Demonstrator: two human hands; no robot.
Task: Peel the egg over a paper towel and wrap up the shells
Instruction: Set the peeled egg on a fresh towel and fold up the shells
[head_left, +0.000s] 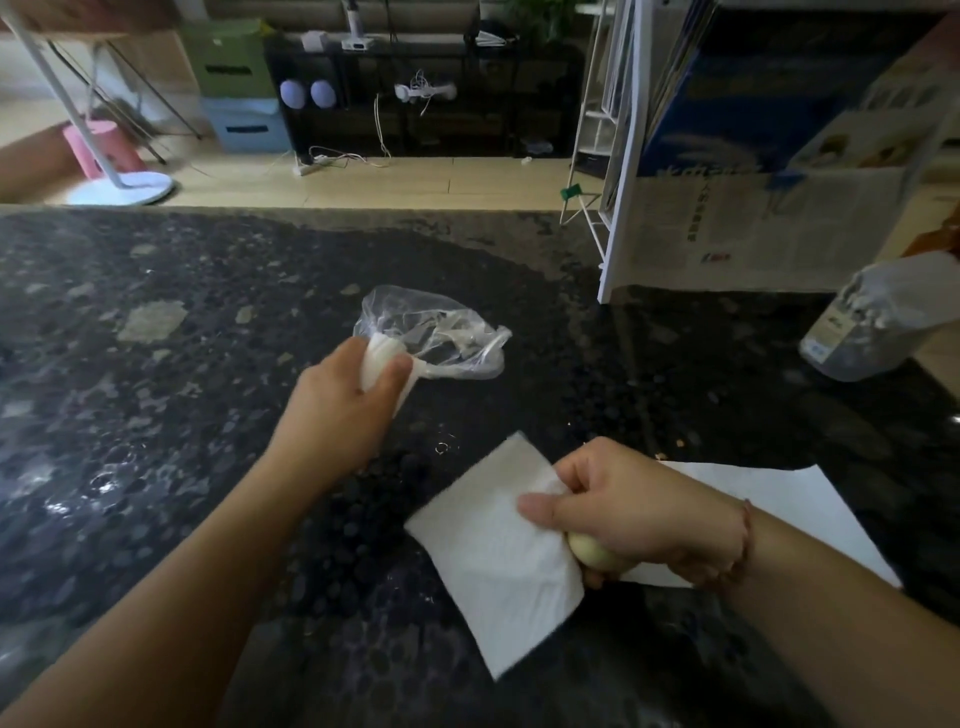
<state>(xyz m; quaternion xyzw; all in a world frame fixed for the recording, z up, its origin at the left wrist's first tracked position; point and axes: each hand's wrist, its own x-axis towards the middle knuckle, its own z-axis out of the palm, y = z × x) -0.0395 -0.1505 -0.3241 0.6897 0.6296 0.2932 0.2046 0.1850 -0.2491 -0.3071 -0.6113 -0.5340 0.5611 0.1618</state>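
My left hand (343, 400) is closed around a white crumpled paper wad (375, 364), right at the mouth of a clear plastic bag (441, 332) that lies on the dark stone counter (156, 415). What the wad holds is hidden. My right hand (634, 509) cups a pale, smooth peeled egg (589, 552) in the palm. Its thumb and fingers also pinch the corner of a white paper towel (493, 561), which hangs tilted over the counter. A second flat paper towel (789, 499) lies under my right wrist.
A clear jar with a grey-white top (872, 322) stands at the right edge of the counter. A white rack with newspapers (727, 218) sits at the back right. A few shell crumbs (680, 443) lie near the flat towel. The floor and furniture are beyond the counter's far edge.
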